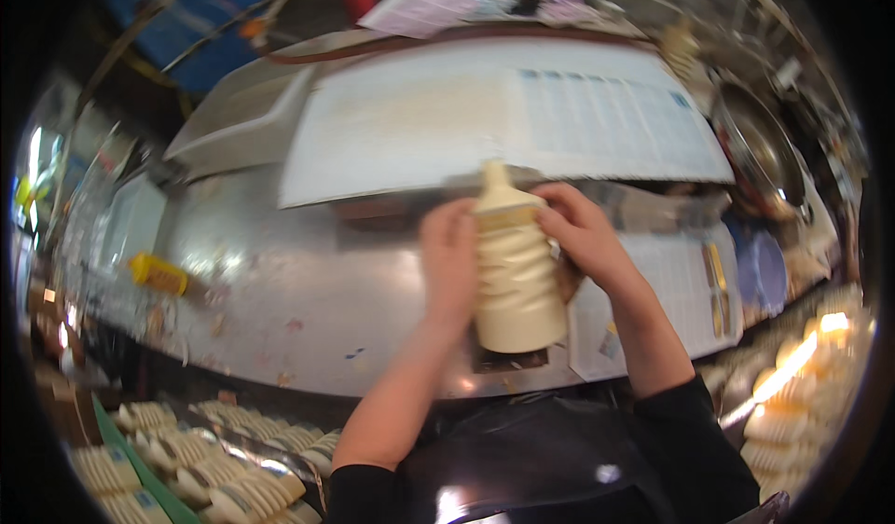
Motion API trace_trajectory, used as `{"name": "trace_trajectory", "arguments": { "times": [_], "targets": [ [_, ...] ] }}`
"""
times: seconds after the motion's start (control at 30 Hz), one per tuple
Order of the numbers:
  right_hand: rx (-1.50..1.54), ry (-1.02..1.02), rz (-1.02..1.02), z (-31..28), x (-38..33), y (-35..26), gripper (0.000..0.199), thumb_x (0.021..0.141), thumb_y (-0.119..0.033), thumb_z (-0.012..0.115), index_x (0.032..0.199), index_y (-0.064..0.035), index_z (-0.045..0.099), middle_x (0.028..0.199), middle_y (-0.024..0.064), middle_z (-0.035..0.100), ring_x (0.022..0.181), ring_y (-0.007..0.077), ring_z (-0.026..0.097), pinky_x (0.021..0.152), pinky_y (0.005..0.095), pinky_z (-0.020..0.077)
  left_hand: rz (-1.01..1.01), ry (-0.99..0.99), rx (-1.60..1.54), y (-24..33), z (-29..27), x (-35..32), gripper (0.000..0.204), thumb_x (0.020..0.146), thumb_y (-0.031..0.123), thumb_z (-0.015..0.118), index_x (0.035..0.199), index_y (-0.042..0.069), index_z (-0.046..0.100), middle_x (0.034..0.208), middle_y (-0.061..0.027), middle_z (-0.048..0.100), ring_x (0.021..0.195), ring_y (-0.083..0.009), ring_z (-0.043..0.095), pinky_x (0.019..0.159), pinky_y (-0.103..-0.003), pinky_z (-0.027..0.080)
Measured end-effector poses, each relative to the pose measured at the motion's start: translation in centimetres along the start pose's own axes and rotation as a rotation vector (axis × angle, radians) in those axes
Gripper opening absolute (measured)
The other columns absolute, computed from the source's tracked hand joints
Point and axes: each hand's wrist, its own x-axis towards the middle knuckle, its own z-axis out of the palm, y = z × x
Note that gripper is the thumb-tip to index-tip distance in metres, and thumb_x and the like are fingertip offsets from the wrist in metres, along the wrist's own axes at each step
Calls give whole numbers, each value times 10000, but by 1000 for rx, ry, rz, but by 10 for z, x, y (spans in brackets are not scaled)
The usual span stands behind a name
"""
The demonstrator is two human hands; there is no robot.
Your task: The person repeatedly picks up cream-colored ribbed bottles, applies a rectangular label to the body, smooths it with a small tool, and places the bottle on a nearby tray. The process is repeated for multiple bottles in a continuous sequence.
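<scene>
The work looks partway along to me: one cream bottle point(518, 286) is in hand, its nozzle pointing away from the person, while more pale bottles point(252, 494) lie below the left forearm and another lot of bottles point(778, 421) sits beyond the right elbow. Which lot is finished I can't tell from here. Ahead of the hands, a large white sheet point(611, 114) shows bluish rows on its right part and a bare-looking tan area on its left, so some seems used and some left. Both hands are partly curled, grasping the bottle between them over the bench point(289, 282): the left hand point(449, 263) lies along its left side, the right hand point(583, 235) grips near its shoulder. Blur hides the finer finger contact.
</scene>
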Motion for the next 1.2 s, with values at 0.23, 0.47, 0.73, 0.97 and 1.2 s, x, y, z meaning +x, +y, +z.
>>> {"name": "trace_trajectory", "arguments": {
  "times": [0.23, 0.47, 0.73, 0.97, 1.2],
  "targets": [
    [-66, -12, 61, -6, -8, -12, 476, 927, -348, 716, 1283, -44, 630, 897, 116, 707, 834, 206, 679, 781, 340, 538, -146, -47, -201, 16, 3, -4, 279, 1082, 173, 521, 1294, 21, 619, 1125, -31, 662, 1021, -103, 595, 906, -269, 493],
    [-195, -36, 141, 1, -10, -36, 548, 888, -400, 745, 1269, -31, 608, 863, 114, 693, 799, 233, 681, 738, 374, 538, 103, -81, 322, 29, 9, -9, 376, 987, 180, 581, 1313, -6, 578, 1301, -146, 561, 1156, -232, 569, 1011, -368, 463],
    [155, -58, 58, 0, -2, -8, 327, 1000, -252, 667, 1240, -42, 593, 774, -41, 571, 716, 46, 532, 636, 239, 442, 2, -70, 111, 32, 13, -6, 365, 987, 187, 620, 1288, -15, 582, 1246, -143, 589, 1117, -231, 582, 971, -358, 473],
    [41, -72, 97, -2, -3, -20, 310, 996, -236, 670, 1223, -41, 589, 768, -45, 560, 706, 23, 508, 622, 214, 421, -6, -77, 166, 35, 19, -4, 350, 989, 224, 657, 1240, -8, 583, 1176, -124, 609, 1055, -204, 579, 933, -342, 473],
    [75, -67, 101, 0, -3, -21, 297, 991, -224, 677, 1206, -39, 588, 739, -58, 536, 679, 15, 485, 600, 205, 400, -49, -64, 160, 36, 19, -4, 357, 979, 224, 672, 1237, -6, 584, 1172, -121, 613, 1051, -197, 577, 935, -344, 476]
  ]
}}
